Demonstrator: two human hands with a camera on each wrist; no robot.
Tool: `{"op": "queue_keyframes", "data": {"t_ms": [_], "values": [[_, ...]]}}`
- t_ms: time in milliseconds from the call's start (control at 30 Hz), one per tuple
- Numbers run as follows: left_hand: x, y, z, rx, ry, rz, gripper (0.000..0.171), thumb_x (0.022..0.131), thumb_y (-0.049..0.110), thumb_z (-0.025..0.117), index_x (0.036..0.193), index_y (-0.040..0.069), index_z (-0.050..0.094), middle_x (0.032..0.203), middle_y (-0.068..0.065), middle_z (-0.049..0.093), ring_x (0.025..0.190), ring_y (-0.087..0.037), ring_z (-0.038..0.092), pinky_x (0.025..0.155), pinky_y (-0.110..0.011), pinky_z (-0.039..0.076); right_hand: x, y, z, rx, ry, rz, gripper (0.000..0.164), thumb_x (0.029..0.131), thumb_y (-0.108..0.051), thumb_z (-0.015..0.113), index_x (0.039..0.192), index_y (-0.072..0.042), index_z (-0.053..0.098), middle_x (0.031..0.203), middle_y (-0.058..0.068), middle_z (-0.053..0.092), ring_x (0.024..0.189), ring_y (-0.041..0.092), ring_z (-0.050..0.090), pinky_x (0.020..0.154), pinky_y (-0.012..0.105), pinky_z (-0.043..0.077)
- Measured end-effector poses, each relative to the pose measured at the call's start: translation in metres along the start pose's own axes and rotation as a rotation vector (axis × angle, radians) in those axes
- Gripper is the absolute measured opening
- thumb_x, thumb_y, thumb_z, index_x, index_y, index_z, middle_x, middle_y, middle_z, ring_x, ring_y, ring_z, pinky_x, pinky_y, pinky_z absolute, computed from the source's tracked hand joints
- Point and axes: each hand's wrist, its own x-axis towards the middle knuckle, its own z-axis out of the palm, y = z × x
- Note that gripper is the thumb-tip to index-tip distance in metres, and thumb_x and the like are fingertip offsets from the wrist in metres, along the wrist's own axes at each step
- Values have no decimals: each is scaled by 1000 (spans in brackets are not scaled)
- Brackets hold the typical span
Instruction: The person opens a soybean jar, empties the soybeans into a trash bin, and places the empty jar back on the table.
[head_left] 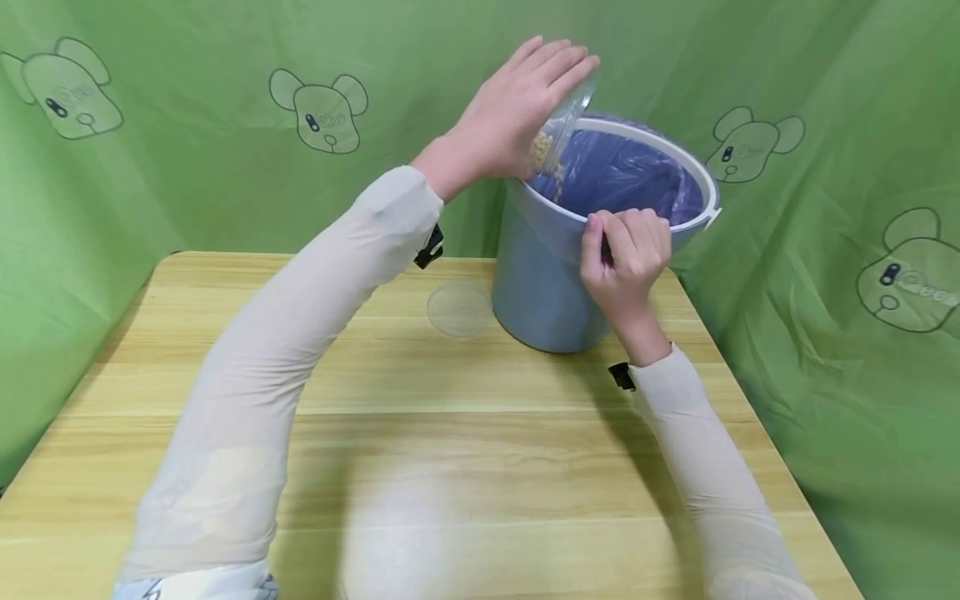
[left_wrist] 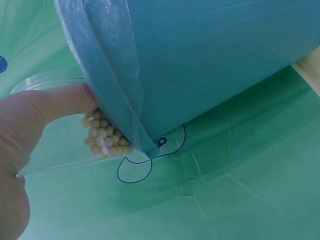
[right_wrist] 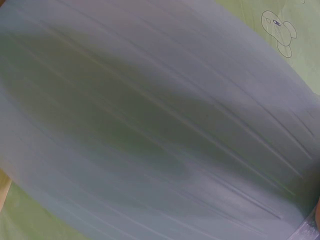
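My left hand (head_left: 510, 112) grips a clear jar (head_left: 572, 112), tipped over the left rim of a blue-grey bin (head_left: 542, 275). Round beige beans (head_left: 540, 152) are gathered at the jar's lower side by its mouth, and a few spill into the bin. In the left wrist view, the beans (left_wrist: 102, 137) lie in the jar close against the rim. The right hand (head_left: 628, 254) has its fingers curled over the bin's near rim, gripping it. Inside the bin hangs a thin plastic liner (head_left: 622, 171). The bin's side (right_wrist: 150, 110) fills most of the right wrist view.
A round clear lid (head_left: 459, 308) lies on the wooden table (head_left: 450, 467), left of the bin's base. Green cloth (head_left: 420, 50) with printed animal heads hangs behind and at both sides. The bin's white handle (head_left: 711, 218) shows at the rim's right.
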Motion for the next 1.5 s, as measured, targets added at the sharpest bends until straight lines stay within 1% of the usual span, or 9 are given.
{"op": "queue_keyframes", "data": {"t_ms": [233, 367, 667, 767, 900, 1100, 1200, 1433, 1500], "values": [[-1, 2, 3, 35, 37, 62, 104, 76, 16, 82, 162, 5, 24, 168, -11, 28, 157, -30, 21, 133, -38, -1, 1, 0, -1, 6, 4, 0, 22, 88, -7, 64, 70, 5, 63, 62, 20, 51, 61, 43, 43, 60, 56, 31], [0, 5, 3, 74, 50, 101, 94, 80, 5, 72, 161, 5, 25, 168, -12, 29, 157, -31, 21, 133, -40, 2, 0, 1, -1, 7, 3, 1, 23, 89, -8, 63, 70, 5, 64, 62, 19, 51, 62, 42, 43, 61, 56, 31], [0, 15, 3, 161, 62, 170, 87, 84, -7, 62, 161, 4, 24, 168, -13, 27, 157, -31, 21, 134, -43, 6, -1, 4, -2, -4, 15, -2, 26, 90, -11, 63, 70, 4, 64, 62, 19, 52, 62, 41, 43, 61, 54, 31], [1, 16, 4, 183, 69, 194, 86, 84, -9, 60, 161, 4, 24, 168, -13, 28, 157, -30, 22, 133, -44, 7, 0, 4, -2, -5, 13, -2, 25, 90, -10, 63, 70, 4, 64, 63, 19, 52, 62, 41, 44, 62, 55, 31], [2, 17, 4, 228, 47, 222, 90, 84, -5, 66, 162, 4, 22, 169, -14, 25, 158, -30, 19, 133, -45, 6, 2, 3, -2, -3, 9, 4, 23, 88, -8, 63, 70, 5, 64, 63, 20, 52, 62, 42, 44, 62, 55, 32], [3, 19, 5, 286, 45, 262, 88, 89, 4, 70, 162, 5, 21, 169, -13, 23, 158, -30, 19, 133, -45, 8, 4, 1, -2, -5, 2, 12, 23, 89, -8, 63, 70, 5, 64, 63, 21, 52, 63, 43, 44, 62, 56, 32], [3, 21, 5, 315, 47, 286, 82, 92, 0, 63, 162, 5, 21, 169, -13, 23, 158, -30, 20, 133, -45, 9, 4, 1, -2, -7, 2, 13, 23, 89, -8, 63, 70, 6, 63, 63, 21, 52, 63, 43, 44, 62, 56, 32], [4, 24, 5, 373, 55, 350, 72, 94, -19, 29, 161, 5, 24, 168, -13, 26, 157, -31, 23, 132, -46, 12, 2, 4, 0, -2, -8, 11, 23, 89, -9, 64, 71, 5, 64, 63, 20, 52, 63, 43, 45, 62, 56, 32], [5, 25, 6, 411, 42, 386, 72, 94, -20, 25, 161, 4, 23, 168, -14, 26, 156, -32, 23, 132, -47, 13, 1, 7, 0, -5, -10, 8, 24, 90, -10, 64, 71, 5, 65, 63, 20, 53, 63, 42, 45, 62, 55, 33]]}}
